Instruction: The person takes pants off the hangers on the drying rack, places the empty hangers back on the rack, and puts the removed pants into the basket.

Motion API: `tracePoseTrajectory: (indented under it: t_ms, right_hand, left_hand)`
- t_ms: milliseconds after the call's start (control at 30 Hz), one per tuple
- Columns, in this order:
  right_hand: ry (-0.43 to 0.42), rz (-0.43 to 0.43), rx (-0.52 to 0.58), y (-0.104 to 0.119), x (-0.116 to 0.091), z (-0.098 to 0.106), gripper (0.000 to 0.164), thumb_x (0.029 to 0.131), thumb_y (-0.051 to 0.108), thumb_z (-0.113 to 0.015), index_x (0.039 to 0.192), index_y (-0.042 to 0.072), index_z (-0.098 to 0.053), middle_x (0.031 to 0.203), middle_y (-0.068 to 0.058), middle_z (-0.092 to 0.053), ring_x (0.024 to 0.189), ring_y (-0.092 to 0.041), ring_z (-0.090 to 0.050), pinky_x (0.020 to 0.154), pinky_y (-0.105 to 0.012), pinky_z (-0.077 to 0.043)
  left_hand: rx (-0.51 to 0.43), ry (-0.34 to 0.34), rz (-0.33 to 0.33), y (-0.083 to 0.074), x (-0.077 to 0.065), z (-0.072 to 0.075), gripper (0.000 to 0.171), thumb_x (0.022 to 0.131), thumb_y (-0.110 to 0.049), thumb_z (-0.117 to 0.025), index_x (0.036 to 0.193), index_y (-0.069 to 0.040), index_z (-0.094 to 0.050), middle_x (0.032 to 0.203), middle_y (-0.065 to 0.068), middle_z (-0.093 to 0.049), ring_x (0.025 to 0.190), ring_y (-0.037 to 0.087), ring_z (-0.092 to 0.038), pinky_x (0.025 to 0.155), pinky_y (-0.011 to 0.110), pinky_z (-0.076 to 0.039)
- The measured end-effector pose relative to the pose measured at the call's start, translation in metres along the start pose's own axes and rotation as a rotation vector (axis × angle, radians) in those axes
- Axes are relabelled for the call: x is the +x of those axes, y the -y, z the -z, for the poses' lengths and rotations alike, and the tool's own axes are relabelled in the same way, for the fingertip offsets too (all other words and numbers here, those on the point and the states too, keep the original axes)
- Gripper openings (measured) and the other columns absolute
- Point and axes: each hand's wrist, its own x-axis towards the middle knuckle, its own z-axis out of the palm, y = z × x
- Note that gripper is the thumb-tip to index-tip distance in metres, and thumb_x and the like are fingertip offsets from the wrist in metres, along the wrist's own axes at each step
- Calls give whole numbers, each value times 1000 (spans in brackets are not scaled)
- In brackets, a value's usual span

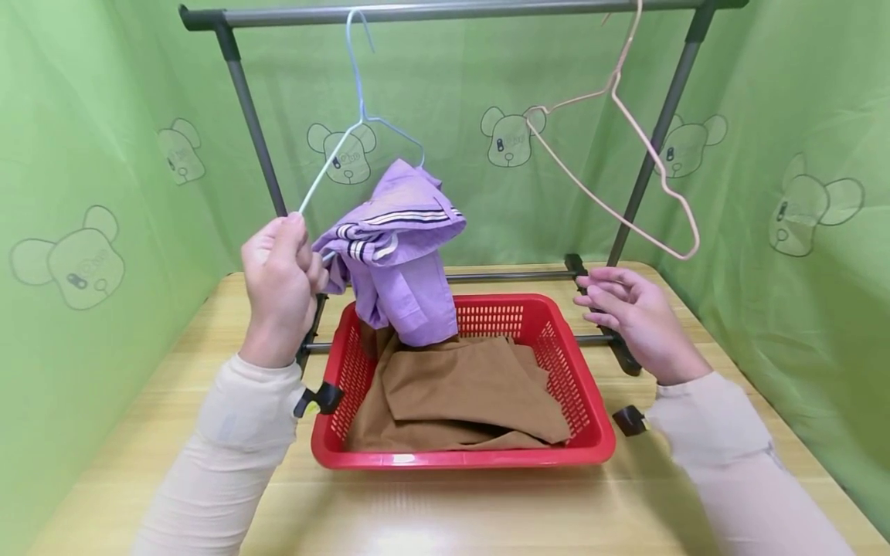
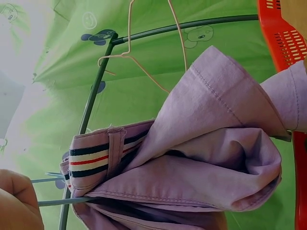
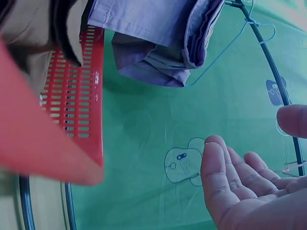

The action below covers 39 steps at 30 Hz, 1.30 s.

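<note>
My left hand [image 1: 281, 278] grips the lower left corner of a light blue hanger [image 1: 327, 168], whose hook overlaps the rail at the top in the head view. Purple trousers [image 1: 417, 286] with a striped waistband [image 2: 93, 160] are draped, folded, over the hanger's lower bar. Their lower end hangs down to the basket, over a brown garment [image 1: 473, 394]. My right hand [image 1: 636, 316] is held up at the right of the basket, its fingers loosely extended and holding nothing.
A red basket [image 1: 459, 461] stands on the wooden table [image 1: 389, 513], inside the feet of a grey garment rack [image 1: 487, 11]. On the right of the rail hangs a pink hanger [image 1: 605, 207], just above my right hand. Green curtains [image 1: 76, 154] with bear drawings surround the table.
</note>
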Motion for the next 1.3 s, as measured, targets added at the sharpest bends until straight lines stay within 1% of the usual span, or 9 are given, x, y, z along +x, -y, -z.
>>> tracePoseTrajectory:
  t_ms: [367, 533, 600, 700, 867, 1000, 1067, 1200, 1300]
  right_hand:
    - [26, -53, -38, 4, 15, -16, 27, 97, 13, -59, 119, 4, -46, 113, 1, -61, 94, -12, -65, 83, -24, -53]
    - [37, -83, -82, 6, 24, -25, 39, 98, 14, -58, 127, -5, -40, 113, -1, -59, 96, -12, -64, 84, -25, -53]
    - [48, -94, -106, 7, 28, -29, 45, 99, 15, -56, 131, -10, -36, 117, -5, -57, 98, -13, -64, 84, -25, -53]
    - [66, -120, -143, 8, 35, -36, 52, 100, 17, -54, 136, -12, -31, 128, -18, -51, 102, -16, -62, 86, -26, -53]
    - [89, -174, -190, 9, 44, -48, 51, 103, 17, -48, 140, -11, -27, 139, -27, -42, 112, -24, -57, 95, -33, -49]
    - [86, -211, -163, 8, 52, -58, 50, 102, 15, -49, 141, -9, -28, 138, -25, -42, 111, -24, -56, 100, -43, -44]
    - [81, -221, -144, 7, 57, -62, 52, 101, 15, -50, 141, -9, -28, 138, -25, -42, 110, -23, -57, 102, -44, -43]
    - [72, -249, -108, 4, 66, -70, 53, 100, 14, -51, 142, -9, -28, 138, -23, -42, 117, -31, -53, 99, -39, -47]
    - [65, -272, -90, 1, 73, -75, 53, 101, 14, -51, 142, -9, -28, 137, -22, -44, 118, -32, -53, 94, -33, -50]
  left_hand:
    - [-21, 1, -14, 1, -1, -2, 39, 101, -6, -39, 62, -12, -40, 45, -5, -27, 36, 7, -21, 34, 23, -14]
    - [-46, 2, -9, 1, -1, -4, 39, 101, -6, -39, 62, -11, -39, 45, -5, -26, 37, 9, -19, 33, 23, -13]
    - [-54, 3, -9, 1, -1, -5, 40, 101, -5, -39, 61, -11, -38, 45, -4, -26, 37, 9, -18, 33, 23, -13]
    - [-48, 12, -14, 1, -1, -6, 40, 100, -5, -39, 61, -12, -37, 45, -5, -25, 37, 9, -18, 33, 23, -13]
    - [-30, 19, -18, 0, -4, -7, 40, 100, -5, -39, 61, -13, -37, 45, -5, -25, 37, 8, -18, 33, 23, -12]
    - [-37, 26, -25, 1, -5, -7, 40, 100, -5, -39, 60, -13, -36, 45, -5, -25, 36, 8, -18, 33, 23, -12]
    - [-48, 29, -27, 1, -5, -7, 40, 100, -5, -38, 61, -12, -36, 45, -5, -25, 37, 9, -18, 33, 23, -12]
    - [-59, 23, -26, 2, -5, -7, 40, 100, -5, -39, 61, -12, -36, 45, -4, -25, 37, 9, -17, 33, 23, -12]
    - [-50, 22, -33, 2, -6, -8, 40, 99, -5, -39, 61, -13, -36, 44, -5, -24, 37, 9, -17, 33, 23, -12]
